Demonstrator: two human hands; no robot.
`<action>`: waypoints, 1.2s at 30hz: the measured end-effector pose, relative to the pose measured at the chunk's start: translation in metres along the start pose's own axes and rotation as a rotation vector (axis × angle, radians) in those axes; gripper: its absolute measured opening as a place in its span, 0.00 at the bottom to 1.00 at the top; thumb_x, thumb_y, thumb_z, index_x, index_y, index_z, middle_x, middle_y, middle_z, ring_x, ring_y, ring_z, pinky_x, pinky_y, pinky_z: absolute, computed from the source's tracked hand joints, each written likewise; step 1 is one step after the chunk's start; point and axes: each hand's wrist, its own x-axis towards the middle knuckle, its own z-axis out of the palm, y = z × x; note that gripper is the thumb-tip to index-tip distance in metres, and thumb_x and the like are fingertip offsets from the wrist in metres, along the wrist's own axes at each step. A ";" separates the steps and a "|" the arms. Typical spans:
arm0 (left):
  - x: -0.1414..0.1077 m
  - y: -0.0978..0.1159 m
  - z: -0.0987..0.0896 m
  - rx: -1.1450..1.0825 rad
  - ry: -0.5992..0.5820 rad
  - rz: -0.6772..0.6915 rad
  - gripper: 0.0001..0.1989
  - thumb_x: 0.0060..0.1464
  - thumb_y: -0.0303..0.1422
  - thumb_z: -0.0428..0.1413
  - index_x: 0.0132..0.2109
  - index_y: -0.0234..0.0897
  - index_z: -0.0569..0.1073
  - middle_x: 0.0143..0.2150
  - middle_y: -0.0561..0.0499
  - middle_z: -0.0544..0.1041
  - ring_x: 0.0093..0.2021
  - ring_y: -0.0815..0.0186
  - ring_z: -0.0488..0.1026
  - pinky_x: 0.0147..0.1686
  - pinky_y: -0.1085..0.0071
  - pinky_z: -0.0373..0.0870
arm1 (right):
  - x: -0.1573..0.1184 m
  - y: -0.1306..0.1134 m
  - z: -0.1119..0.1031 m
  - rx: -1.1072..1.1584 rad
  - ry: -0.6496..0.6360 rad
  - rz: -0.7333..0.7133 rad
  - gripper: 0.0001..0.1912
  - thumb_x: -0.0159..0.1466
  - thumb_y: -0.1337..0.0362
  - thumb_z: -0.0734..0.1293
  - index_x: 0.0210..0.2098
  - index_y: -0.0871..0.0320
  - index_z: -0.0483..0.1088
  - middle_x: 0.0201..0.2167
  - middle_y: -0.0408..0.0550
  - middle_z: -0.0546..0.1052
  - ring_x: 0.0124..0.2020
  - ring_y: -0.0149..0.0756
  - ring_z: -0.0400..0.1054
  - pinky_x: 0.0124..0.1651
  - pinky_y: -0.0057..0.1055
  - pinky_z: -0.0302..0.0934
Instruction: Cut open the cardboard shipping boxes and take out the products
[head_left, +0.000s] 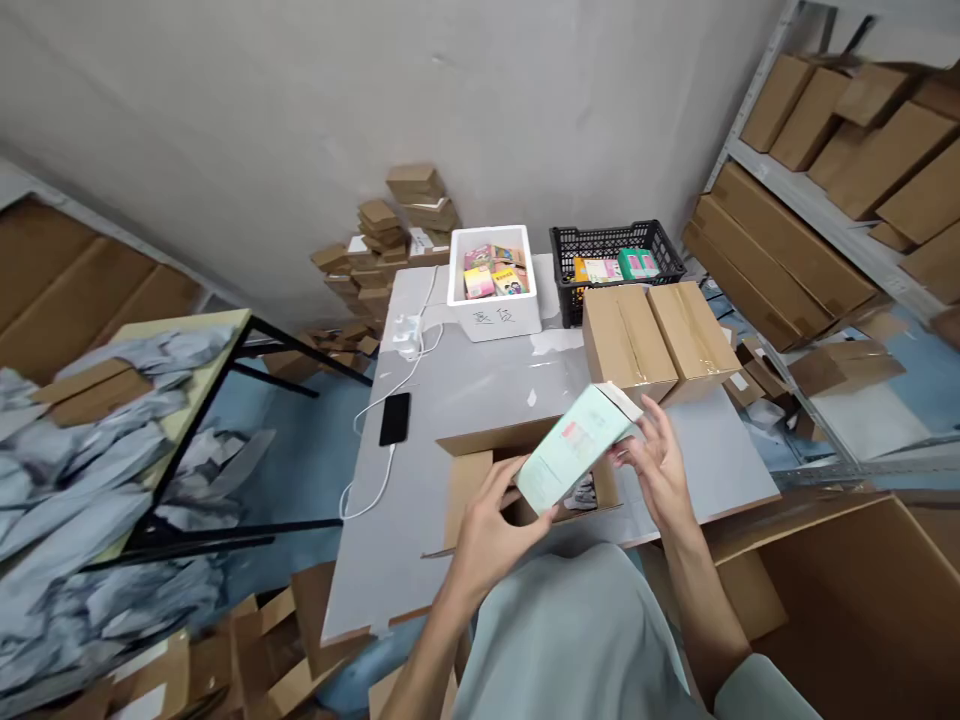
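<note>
A pale green printed carton [574, 450] is held tilted between my two hands, above an open cardboard box [469, 490] at the table's front. My left hand [495, 525] grips the carton's lower left end, thumb in front and fingers behind. At its upper right end, my right hand [656, 460] has its thumb and fingers on the white end flap [621, 400], which looks partly raised. Inside the open box some dark and white contents [583, 492] show; the carton hides most of the interior.
On the grey table [480, 385] lie a phone [395, 418] with a white cable, a white foam bin [495, 315] of small colourful packs, a black crate [611, 240] and two taped cardboard boxes [634, 335]. A large open carton [847, 590] stands at right. Shelving [825, 195] holds more boxes.
</note>
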 end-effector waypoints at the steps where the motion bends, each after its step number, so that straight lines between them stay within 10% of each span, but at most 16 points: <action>1: 0.007 0.004 0.005 -0.115 -0.040 -0.065 0.33 0.54 0.44 0.76 0.65 0.47 0.82 0.61 0.42 0.85 0.61 0.44 0.85 0.62 0.47 0.87 | 0.000 0.001 0.002 0.011 -0.028 0.020 0.40 0.65 0.45 0.83 0.69 0.45 0.67 0.63 0.53 0.80 0.32 0.32 0.79 0.31 0.31 0.78; 7: 0.052 0.026 0.038 -0.406 -0.166 -0.233 0.43 0.52 0.50 0.78 0.71 0.47 0.77 0.66 0.40 0.84 0.64 0.43 0.85 0.63 0.49 0.87 | -0.013 0.021 0.005 0.051 -0.123 0.200 0.38 0.67 0.48 0.82 0.71 0.41 0.66 0.57 0.51 0.83 0.33 0.38 0.82 0.28 0.34 0.79; 13: 0.101 0.023 0.080 -0.389 -0.284 -0.255 0.47 0.60 0.54 0.74 0.78 0.50 0.66 0.65 0.39 0.84 0.59 0.50 0.88 0.61 0.50 0.87 | 0.024 0.021 -0.019 0.083 0.117 0.127 0.34 0.65 0.47 0.83 0.65 0.46 0.73 0.62 0.54 0.84 0.63 0.51 0.82 0.60 0.47 0.84; 17: 0.189 0.039 0.116 -0.412 -0.309 -0.141 0.49 0.59 0.55 0.75 0.78 0.45 0.66 0.61 0.36 0.85 0.58 0.47 0.88 0.58 0.46 0.89 | 0.108 -0.003 -0.032 0.108 0.173 0.051 0.36 0.63 0.44 0.84 0.63 0.50 0.74 0.64 0.55 0.84 0.62 0.49 0.82 0.61 0.46 0.83; 21: 0.297 0.112 0.154 -0.350 -0.251 0.072 0.37 0.65 0.46 0.72 0.73 0.38 0.71 0.68 0.30 0.81 0.66 0.43 0.84 0.66 0.40 0.82 | 0.233 -0.055 -0.042 0.231 0.118 -0.033 0.27 0.65 0.47 0.82 0.56 0.53 0.78 0.58 0.53 0.86 0.56 0.42 0.84 0.61 0.39 0.82; 24: 0.331 0.164 0.164 -0.153 -0.154 0.205 0.31 0.64 0.40 0.72 0.68 0.29 0.76 0.73 0.23 0.76 0.77 0.36 0.73 0.75 0.38 0.71 | 0.304 -0.085 -0.049 0.301 0.279 0.081 0.18 0.68 0.51 0.80 0.47 0.54 0.75 0.46 0.51 0.86 0.49 0.40 0.84 0.54 0.36 0.84; 27: 0.299 0.165 0.139 -0.114 -0.205 0.357 0.30 0.67 0.42 0.70 0.69 0.32 0.77 0.71 0.26 0.79 0.75 0.39 0.76 0.74 0.40 0.73 | 0.311 -0.076 -0.061 0.271 0.357 0.125 0.13 0.69 0.55 0.78 0.44 0.54 0.74 0.46 0.52 0.84 0.49 0.38 0.84 0.54 0.36 0.84; 30: 0.224 0.113 0.070 -0.088 -0.081 0.393 0.28 0.67 0.50 0.68 0.67 0.42 0.80 0.65 0.37 0.84 0.67 0.47 0.82 0.75 0.43 0.75 | 0.254 -0.033 -0.077 0.211 0.366 0.158 0.18 0.62 0.56 0.83 0.45 0.53 0.76 0.50 0.52 0.84 0.48 0.38 0.85 0.59 0.38 0.83; 36: 0.059 -0.046 -0.100 0.266 0.543 -0.247 0.35 0.55 0.62 0.66 0.56 0.40 0.84 0.48 0.41 0.87 0.55 0.39 0.87 0.66 0.34 0.81 | 0.075 0.071 -0.115 0.033 0.252 0.347 0.31 0.52 0.40 0.88 0.44 0.53 0.83 0.47 0.54 0.88 0.41 0.46 0.86 0.55 0.50 0.84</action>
